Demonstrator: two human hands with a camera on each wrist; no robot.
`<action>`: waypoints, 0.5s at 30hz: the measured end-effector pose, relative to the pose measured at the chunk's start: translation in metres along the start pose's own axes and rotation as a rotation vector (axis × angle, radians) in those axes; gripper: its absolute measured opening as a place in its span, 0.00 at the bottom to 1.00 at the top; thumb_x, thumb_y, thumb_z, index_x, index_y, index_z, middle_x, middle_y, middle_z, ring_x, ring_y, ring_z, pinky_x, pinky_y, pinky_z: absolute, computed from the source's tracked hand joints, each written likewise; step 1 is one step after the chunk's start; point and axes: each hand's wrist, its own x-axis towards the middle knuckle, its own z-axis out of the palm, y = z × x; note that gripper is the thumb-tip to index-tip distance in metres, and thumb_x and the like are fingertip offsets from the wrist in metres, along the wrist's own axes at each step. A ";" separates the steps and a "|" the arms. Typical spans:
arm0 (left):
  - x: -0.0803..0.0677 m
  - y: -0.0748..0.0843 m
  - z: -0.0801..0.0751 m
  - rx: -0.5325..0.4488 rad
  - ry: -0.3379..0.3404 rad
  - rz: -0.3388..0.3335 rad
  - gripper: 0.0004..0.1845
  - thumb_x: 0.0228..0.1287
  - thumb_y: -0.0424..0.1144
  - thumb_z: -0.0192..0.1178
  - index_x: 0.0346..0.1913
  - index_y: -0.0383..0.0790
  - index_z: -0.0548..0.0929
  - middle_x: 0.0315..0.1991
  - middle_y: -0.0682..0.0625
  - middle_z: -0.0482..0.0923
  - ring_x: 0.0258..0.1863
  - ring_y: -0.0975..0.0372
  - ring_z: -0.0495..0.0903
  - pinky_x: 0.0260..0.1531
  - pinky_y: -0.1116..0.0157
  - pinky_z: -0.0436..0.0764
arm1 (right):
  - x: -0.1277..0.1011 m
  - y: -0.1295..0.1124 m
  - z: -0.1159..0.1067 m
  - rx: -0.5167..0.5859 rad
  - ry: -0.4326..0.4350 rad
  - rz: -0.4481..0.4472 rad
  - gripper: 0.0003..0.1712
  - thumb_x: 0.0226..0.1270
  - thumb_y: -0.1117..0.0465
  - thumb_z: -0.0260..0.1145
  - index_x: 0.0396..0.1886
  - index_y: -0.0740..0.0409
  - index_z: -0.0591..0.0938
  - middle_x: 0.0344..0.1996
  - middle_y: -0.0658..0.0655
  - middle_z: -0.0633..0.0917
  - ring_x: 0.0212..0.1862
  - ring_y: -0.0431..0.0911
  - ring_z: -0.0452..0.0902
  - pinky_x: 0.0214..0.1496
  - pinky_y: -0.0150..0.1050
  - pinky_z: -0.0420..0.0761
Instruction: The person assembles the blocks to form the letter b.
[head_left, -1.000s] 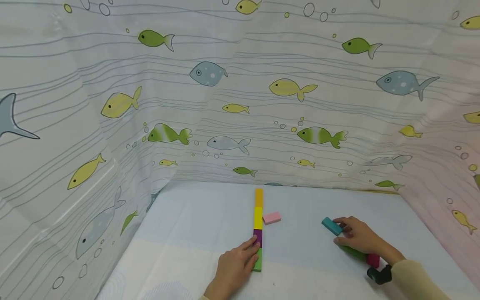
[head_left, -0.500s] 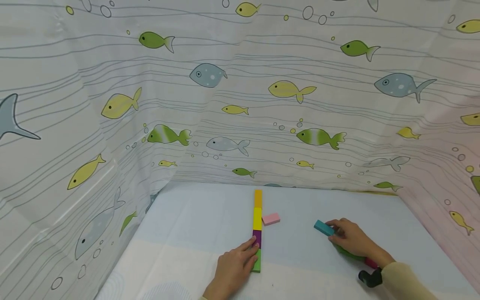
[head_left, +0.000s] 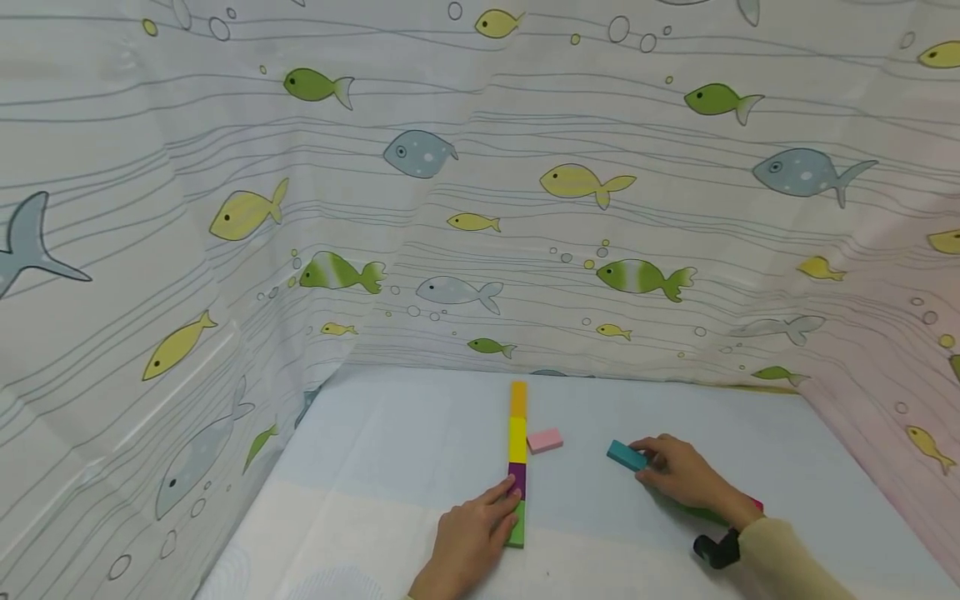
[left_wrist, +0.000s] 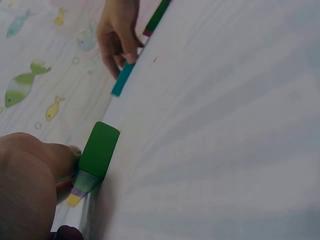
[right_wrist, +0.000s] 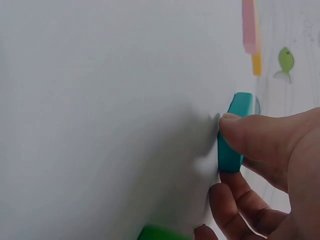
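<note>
Table [head_left: 390,467] carried block row [head_left: 517,442]; left hand [head_left: 468,542] lay flat-fingered on its near green end. Right hand [head_left: 678,475] pinched teal block [head_left: 626,456], well right of row. Risk: swinging teal knocks pink block [head_left: 545,440], skews line.

Teal block [head_left: 626,455], pink block [head_left: 545,440], orange-yellow-purple-green row of blocks [head_left: 517,460], white fish-patterned curtain [head_left: 480,192].
</note>
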 end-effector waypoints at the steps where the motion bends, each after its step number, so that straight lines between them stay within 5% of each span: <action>1: 0.000 0.000 0.000 0.003 0.000 0.001 0.18 0.70 0.48 0.60 0.61 0.54 0.82 0.65 0.58 0.76 0.51 0.57 0.84 0.33 0.61 0.83 | 0.001 -0.002 0.001 -0.004 0.003 -0.001 0.25 0.61 0.53 0.73 0.58 0.51 0.81 0.41 0.48 0.81 0.40 0.39 0.75 0.41 0.35 0.77; 15: 0.000 0.000 0.002 -0.009 -0.029 -0.021 0.19 0.70 0.49 0.59 0.62 0.55 0.81 0.66 0.60 0.75 0.54 0.59 0.83 0.35 0.62 0.83 | 0.029 -0.026 0.019 -0.018 0.015 -0.023 0.24 0.60 0.56 0.74 0.57 0.51 0.82 0.40 0.47 0.82 0.38 0.39 0.74 0.41 0.36 0.77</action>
